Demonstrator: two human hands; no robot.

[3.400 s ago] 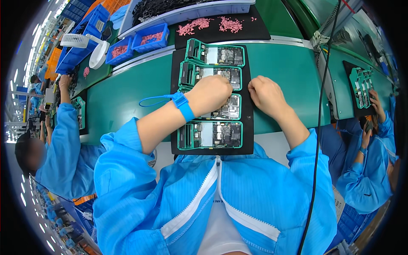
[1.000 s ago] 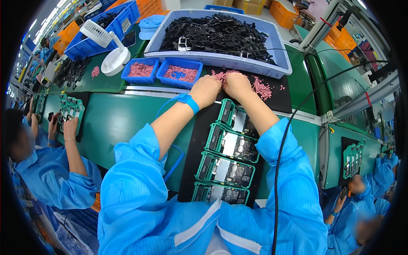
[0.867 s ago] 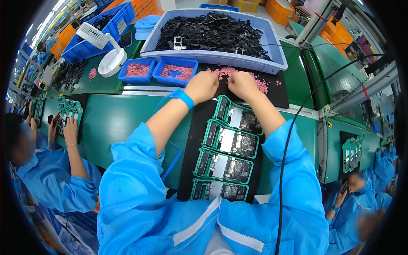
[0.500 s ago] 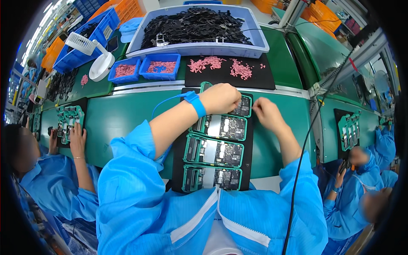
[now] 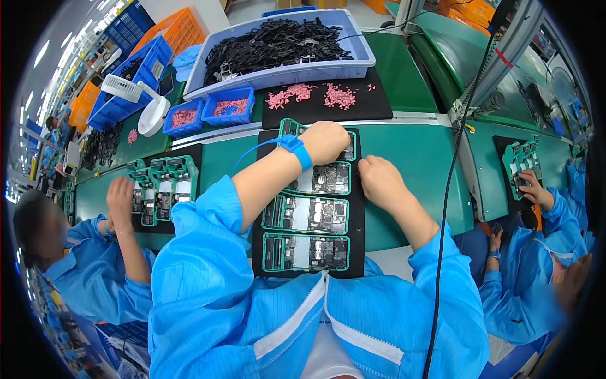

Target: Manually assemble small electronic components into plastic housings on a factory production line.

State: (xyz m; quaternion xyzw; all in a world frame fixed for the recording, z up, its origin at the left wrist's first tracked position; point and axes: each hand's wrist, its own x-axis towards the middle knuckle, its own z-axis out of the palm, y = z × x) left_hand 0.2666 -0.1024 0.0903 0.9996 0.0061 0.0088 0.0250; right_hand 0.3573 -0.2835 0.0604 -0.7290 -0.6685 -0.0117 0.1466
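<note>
On a black mat [image 5: 358,252] lies a column of several green-framed phone assemblies [image 5: 305,212] with bare circuit boards. My left hand [image 5: 325,141], a blue wrist strap [image 5: 295,150] around its wrist, is over the farthest assembly [image 5: 290,127]. Its fingers are curled down onto the board, and the hand hides most of that assembly and whatever the fingertips hold. Just off the mat's right edge, beside the second assembly from the far end, my right hand [image 5: 382,182] is closed with fingers bent inward. Anything in its fingertips is too small to make out.
Beyond the mat, small pink pieces [image 5: 341,96] lie on a black pad [image 5: 315,115], beside two blue trays [image 5: 228,119] of them. Behind stands a large bin [image 5: 287,74] of black parts. A white fan [image 5: 153,117] is at left. Co-workers sit either side; a black cable [image 5: 442,252] hangs at right.
The whole view has shifted. My right hand has drawn nearer to me along the mat's edge; my left stays over the farthest assembly. At left, the co-worker's assemblies appear closer and a hand has lifted.
</note>
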